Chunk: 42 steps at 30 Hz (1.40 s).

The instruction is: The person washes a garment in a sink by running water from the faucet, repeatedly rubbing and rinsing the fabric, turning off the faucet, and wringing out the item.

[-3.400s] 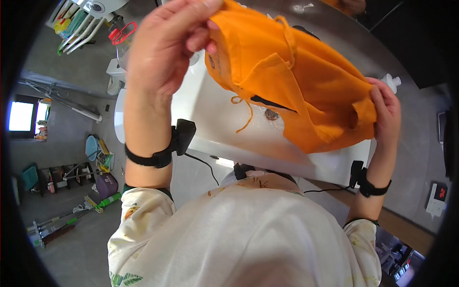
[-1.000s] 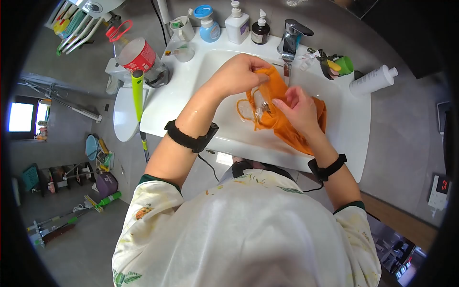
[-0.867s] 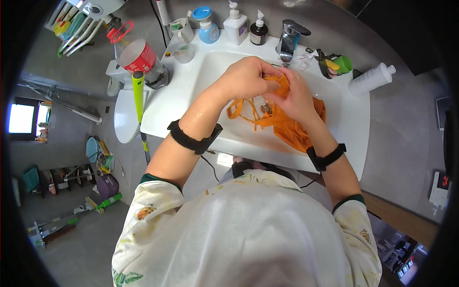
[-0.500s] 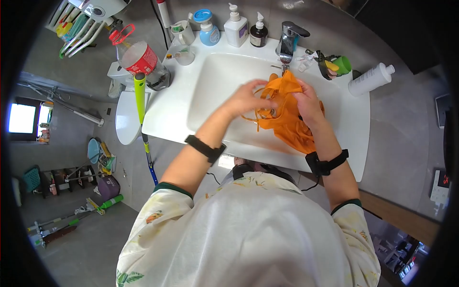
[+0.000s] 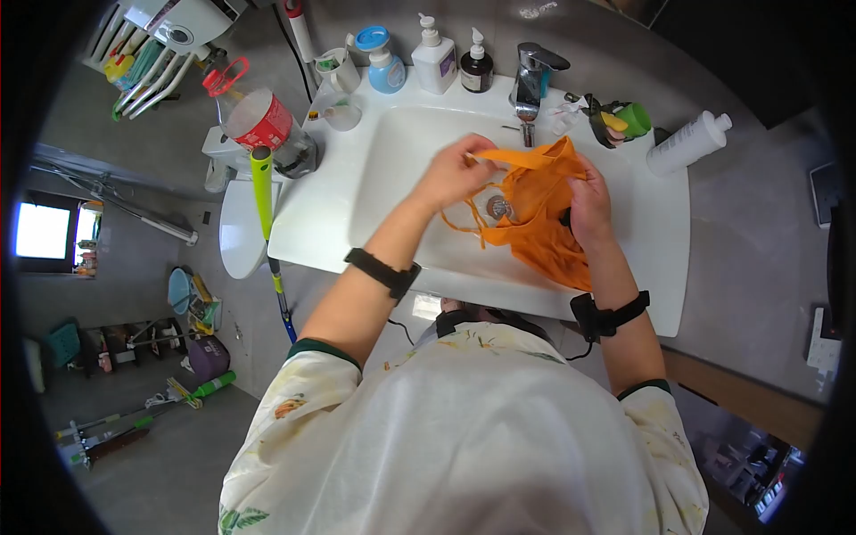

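An orange garment with thin straps (image 5: 546,201) lies partly bunched in the white sink (image 5: 401,147), its upper edge lifted off the basin. My left hand (image 5: 453,175) pinches a strap-like band of it and pulls it out to the left. On the other side my right hand (image 5: 590,203) is closed on the gathered fabric. Between the straps the round drain (image 5: 499,208) shows. Just beyond the garment stands the chrome faucet (image 5: 528,89). The garment's lower part rests on the near side of the basin.
Along the back rim stand a blue-topped bottle (image 5: 383,67), a white pump bottle (image 5: 434,61) and a dark pump bottle (image 5: 477,67). A white bottle (image 5: 688,143) and a green cup (image 5: 633,119) are at the right. A large red-labelled bottle (image 5: 267,120) and a green-handled pole (image 5: 261,192) are left.
My left hand has moved slightly up and left, stretching an orange band away from the rest. The garment's top is spread wider, uncovering the drain. My right hand stays on the fabric, shifted slightly right.
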Motion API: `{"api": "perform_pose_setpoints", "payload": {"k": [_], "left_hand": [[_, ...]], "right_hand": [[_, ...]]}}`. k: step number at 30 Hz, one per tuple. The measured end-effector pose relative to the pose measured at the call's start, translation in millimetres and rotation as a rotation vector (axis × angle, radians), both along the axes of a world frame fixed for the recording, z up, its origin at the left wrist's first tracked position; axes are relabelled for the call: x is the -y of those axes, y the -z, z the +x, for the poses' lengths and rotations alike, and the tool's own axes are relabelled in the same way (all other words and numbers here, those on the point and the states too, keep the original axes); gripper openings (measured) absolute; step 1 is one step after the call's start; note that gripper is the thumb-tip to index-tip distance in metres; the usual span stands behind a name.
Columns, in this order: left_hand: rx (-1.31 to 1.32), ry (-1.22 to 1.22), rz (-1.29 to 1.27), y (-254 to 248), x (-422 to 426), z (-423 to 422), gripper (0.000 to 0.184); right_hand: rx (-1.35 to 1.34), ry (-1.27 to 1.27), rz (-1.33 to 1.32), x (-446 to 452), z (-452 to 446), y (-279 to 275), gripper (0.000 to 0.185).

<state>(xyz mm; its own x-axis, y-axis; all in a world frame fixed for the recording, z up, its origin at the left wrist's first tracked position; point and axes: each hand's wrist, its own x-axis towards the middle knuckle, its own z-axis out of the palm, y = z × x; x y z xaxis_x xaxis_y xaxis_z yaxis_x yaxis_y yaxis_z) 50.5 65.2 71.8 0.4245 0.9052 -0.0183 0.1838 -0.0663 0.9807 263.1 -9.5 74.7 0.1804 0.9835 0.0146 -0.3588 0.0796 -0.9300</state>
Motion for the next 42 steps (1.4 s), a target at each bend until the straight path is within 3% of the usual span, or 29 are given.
{"api": "perform_pose_setpoints", "payload": {"k": [2, 4, 8, 11, 13, 17, 20, 22, 23, 25, 26, 27, 29, 31, 33, 35, 37, 39, 41, 42], "left_hand": [[-0.034, 0.085, -0.08, -1, 16, 14, 0.017], [0.043, 0.213, -0.372, 10, 22, 22, 0.019], [-0.011, 0.229, -0.282, 20, 14, 10, 0.021], [-0.203, 0.308, -0.336, -4, 9, -5, 0.019], [-0.056, 0.395, -0.497, -3, 4, -11, 0.02], [0.025, 0.396, -0.519, -9, 9, -19, 0.022], [-0.072, 0.403, -0.456, -8, 5, -23, 0.019], [-0.534, 0.188, 0.047, 0, -4, -28, 0.02], [-0.537, 0.178, 0.044, 1, -10, -34, 0.02], [-0.142, -0.16, -0.135, -8, -20, -42, 0.024], [0.068, -0.226, -0.366, -20, -19, -45, 0.018], [0.07, -0.222, -0.368, -19, -19, -48, 0.018], [0.498, -0.263, -0.579, -17, -21, -54, 0.014], [0.541, -0.276, -0.644, -40, -11, -52, 0.011], [0.467, -0.132, -0.608, -48, -8, -55, 0.011], [0.517, -0.044, -0.576, -70, -5, -52, 0.012], [0.574, 0.05, -0.538, -97, -5, -46, 0.012], [0.834, 0.443, -0.512, -125, -6, -38, 0.013], [0.824, 0.403, -0.428, -157, -3, -27, 0.014], [0.808, 0.36, -0.348, -170, -2, -24, 0.014]], "right_hand": [[-0.03, -0.02, 0.002, -1, 2, 6, 0.036], [-0.059, -0.026, 0.001, 0, 5, 7, 0.036], [-0.019, 0.073, -0.09, 2, 18, 5, 0.033], [-0.027, 0.091, -0.087, 0, 21, 5, 0.03], [-0.01, 0.117, -0.088, -1, 21, 5, 0.029], [0.142, 0.153, -0.177, -7, 26, 6, 0.03], [0.308, 0.13, -0.191, -4, 19, -3, 0.031], [0.425, 0.106, -0.157, 3, 8, -13, 0.029], [0.686, -0.013, -0.047, 9, 3, -17, 0.03], [1.129, -0.195, 0.257, 24, -11, -12, 0.035], [1.311, -0.257, 0.448, 34, -19, -5, 0.04], [1.248, -0.531, 0.35, 42, -26, -6, 0.054], [1.166, -0.689, 0.268, 52, -35, 3, 0.073], [1.181, -0.612, 0.292, 44, -28, 12, 0.08], [1.192, -0.54, 0.319, 32, -21, 14, 0.088], [1.208, -0.25, 0.217, 21, -11, 8, 0.097], [1.287, -0.179, 0.203, 5, 1, 23, 0.1], [1.364, -0.112, 0.189, -5, 6, 27, 0.102], [0.966, -0.245, 0.101, -16, 4, 20, 0.106], [1.006, -0.222, 0.042, -22, 11, 34, 0.097]]}}
